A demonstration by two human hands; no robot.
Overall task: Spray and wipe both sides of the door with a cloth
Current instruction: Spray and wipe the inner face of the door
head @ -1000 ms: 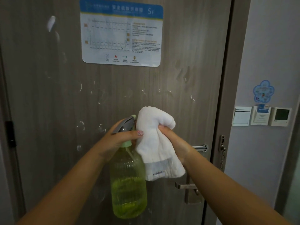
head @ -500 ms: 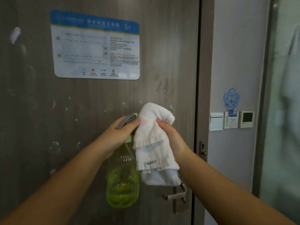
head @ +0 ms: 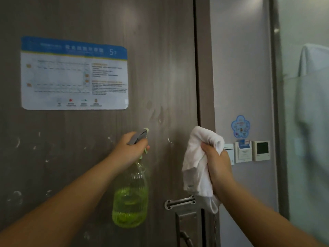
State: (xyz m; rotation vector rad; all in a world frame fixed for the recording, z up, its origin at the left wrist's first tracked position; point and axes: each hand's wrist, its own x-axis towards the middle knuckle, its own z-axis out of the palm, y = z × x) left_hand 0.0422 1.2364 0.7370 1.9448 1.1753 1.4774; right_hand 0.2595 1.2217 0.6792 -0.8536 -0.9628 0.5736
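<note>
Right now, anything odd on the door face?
Yes. The door has whitish smears and flecks scattered across its lower left, one curl right of the spray bottle, and darker streaks below the notice's right corner. They look like residue or spray, which is unclear. The notice hangs slightly tilted.

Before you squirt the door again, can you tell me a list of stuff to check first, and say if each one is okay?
1. Spray bottle held firmly: ok, the left hand grips its neck under the grey trigger head.
2. Liquid left inside: ok, yellow-green liquid fills roughly the lower part of the bottle.
3. Nozzle aimed at the door: ok, it points toward the wood.
4. Cloth out of the spray's way: ok, the right hand holds it off to the side, apart from the bottle.
5. Spots left to clean: not ok, white marks still dot the door.
6. Poster safe from spray: cannot tell.
</note>
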